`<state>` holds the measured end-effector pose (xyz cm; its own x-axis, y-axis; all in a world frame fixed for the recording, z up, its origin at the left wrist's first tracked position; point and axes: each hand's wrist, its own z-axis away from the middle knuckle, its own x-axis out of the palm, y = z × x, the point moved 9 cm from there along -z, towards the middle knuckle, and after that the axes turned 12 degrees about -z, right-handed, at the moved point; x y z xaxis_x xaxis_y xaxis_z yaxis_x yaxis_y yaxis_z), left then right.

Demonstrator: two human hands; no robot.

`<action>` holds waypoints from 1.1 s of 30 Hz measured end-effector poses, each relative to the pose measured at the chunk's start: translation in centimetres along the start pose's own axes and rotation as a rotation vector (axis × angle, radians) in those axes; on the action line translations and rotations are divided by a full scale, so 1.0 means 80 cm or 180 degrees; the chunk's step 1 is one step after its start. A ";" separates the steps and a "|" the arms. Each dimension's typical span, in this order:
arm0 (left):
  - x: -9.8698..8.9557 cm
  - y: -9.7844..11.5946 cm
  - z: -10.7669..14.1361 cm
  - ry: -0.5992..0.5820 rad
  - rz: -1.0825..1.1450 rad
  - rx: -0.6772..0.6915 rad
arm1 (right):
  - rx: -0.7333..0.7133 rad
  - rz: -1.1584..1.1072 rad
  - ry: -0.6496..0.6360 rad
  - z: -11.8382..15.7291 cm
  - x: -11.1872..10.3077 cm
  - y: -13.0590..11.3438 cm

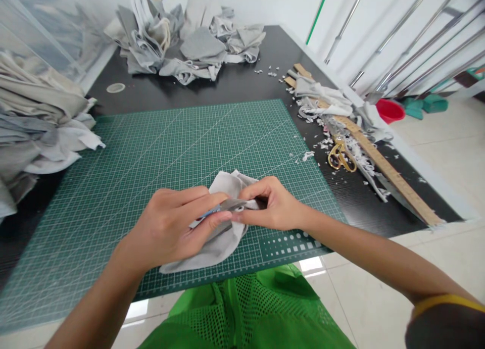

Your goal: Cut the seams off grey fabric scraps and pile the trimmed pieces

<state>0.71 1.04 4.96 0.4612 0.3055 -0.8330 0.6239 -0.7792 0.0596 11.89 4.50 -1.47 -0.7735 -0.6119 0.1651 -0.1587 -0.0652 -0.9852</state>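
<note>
Both my hands meet over a light grey piece of fabric (223, 248) near the front edge of the green cutting mat (182, 142). My left hand (176, 225) is closed, pinching a folded edge of the cloth between thumb and fingers. A narrow blue strip (210, 211) shows between those fingers, and I cannot make out what it is. Thumb and fingertips of my right hand (275, 205) pinch the same fold from the other side, close to my left fingertips. Part of the cloth stands up behind the hands; the rest droops onto the mat below them.
Grey fabric piles lie at the left (41, 116) and back (144, 41) of the black table (159, 94). On the right are gold-handled scissors (341, 156), a wooden ruler (390, 169), scraps and loose threads. A red basin (390, 110) stands beyond the table.
</note>
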 end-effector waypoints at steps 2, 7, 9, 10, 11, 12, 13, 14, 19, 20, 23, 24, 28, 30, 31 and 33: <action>-0.002 0.001 0.001 0.0063 -0.0044 0.0037 | -0.0015 -0.0015 0.0013 0.000 -0.001 -0.001; 0.002 -0.001 -0.001 -0.0103 0.0140 -0.0061 | -0.0023 0.0035 0.0012 0.001 -0.002 0.002; 0.003 0.000 -0.001 -0.0112 0.0101 -0.0041 | -0.0025 0.0033 0.0002 0.001 -0.002 0.002; 0.002 0.000 -0.001 -0.0082 0.0065 -0.0012 | -0.0035 0.0028 0.0005 0.000 -0.002 0.001; 0.001 0.001 -0.001 -0.0040 0.0030 0.0011 | -0.0042 0.0024 0.0006 0.000 -0.002 0.001; -0.001 0.001 -0.001 0.0019 0.0010 0.0024 | -0.0043 0.0019 0.0011 0.000 -0.002 0.000; -0.003 0.001 -0.001 0.0063 0.0014 0.0021 | -0.0037 0.0008 0.0018 0.000 -0.002 0.000; -0.004 0.001 -0.001 0.0071 0.0038 -0.0004 | -0.0025 -0.0004 0.0024 0.000 -0.002 0.000; -0.001 -0.001 0.000 -0.0055 0.0066 -0.0055 | -0.0019 -0.0034 0.0030 0.001 -0.002 0.000; -0.002 0.001 0.000 -0.0023 0.0002 -0.0016 | -0.0031 -0.0028 0.0033 0.001 -0.002 0.000; -0.004 0.004 0.001 0.0072 -0.0123 0.0052 | -0.0054 -0.0021 0.0046 0.001 -0.002 0.000; -0.005 0.004 0.000 0.0075 -0.0104 0.0024 | -0.0044 -0.0023 0.0043 0.001 -0.002 0.000; 0.000 0.000 -0.002 -0.0113 0.0079 -0.0104 | 0.0007 -0.0028 0.0022 0.000 -0.001 0.002; 0.002 0.003 -0.002 -0.0145 0.0049 -0.0014 | -0.0002 0.0002 0.0029 0.000 -0.001 0.001; 0.002 0.004 -0.002 -0.0124 0.0000 0.0033 | -0.0016 0.0013 0.0031 0.001 -0.001 0.000; 0.000 0.005 -0.001 -0.0039 -0.0078 0.0095 | -0.0043 0.0009 0.0034 0.001 -0.002 0.000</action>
<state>1.00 0.77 5.02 0.4380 0.3181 -0.8408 0.6158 -0.7876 0.0228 12.04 4.54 -1.46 -0.7806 -0.6035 0.1628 -0.1647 -0.0526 -0.9849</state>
